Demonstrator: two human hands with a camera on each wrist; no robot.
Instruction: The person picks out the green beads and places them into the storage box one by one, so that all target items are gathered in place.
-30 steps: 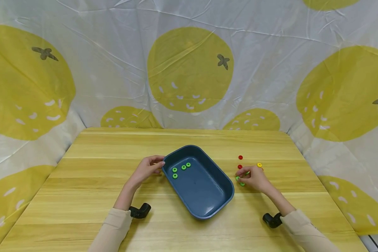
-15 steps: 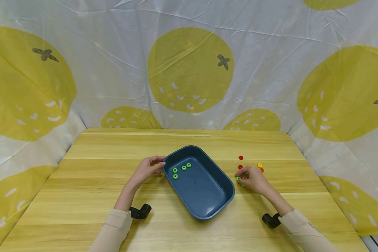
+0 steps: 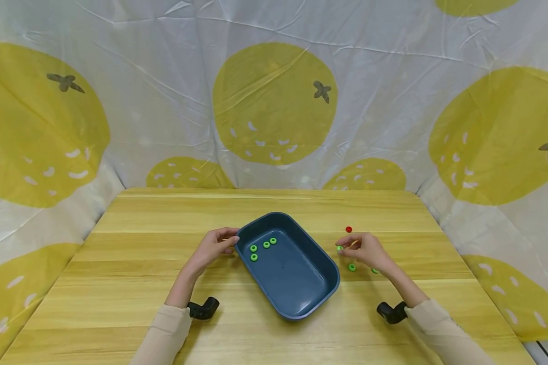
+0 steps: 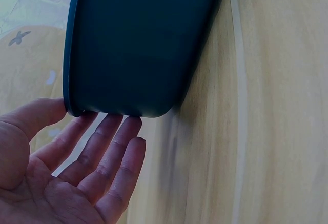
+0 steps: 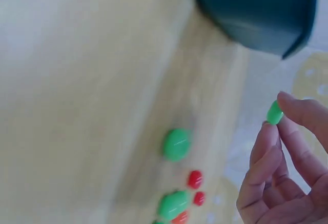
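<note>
A dark blue plastic tray (image 3: 283, 276) stands at an angle on the wooden table. Several small green rings (image 3: 267, 245) lie inside, toward its far left end. My left hand (image 3: 214, 247) holds the tray's left corner, thumb at the rim and fingertips against the outer wall (image 4: 128, 55). Just right of the tray, above the table, my right hand (image 3: 367, 251) pinches one green ring (image 5: 274, 113) between thumb and fingers. Below that hand lie other green rings (image 3: 351, 267), one partly hidden by the wrist. A red ring (image 3: 349, 229) rests farther back.
In the right wrist view, red rings (image 5: 195, 179) and an orange piece (image 5: 180, 217) lie near green ones (image 5: 177, 144) on the table. A fabric backdrop with yellow fruit shapes (image 3: 276, 101) hangs behind the table's far edge. Both wrists wear black camera mounts (image 3: 204, 308).
My right hand has lifted a green ring off the table and moved slightly up and left toward the tray. The left hand and tray stay in place.
</note>
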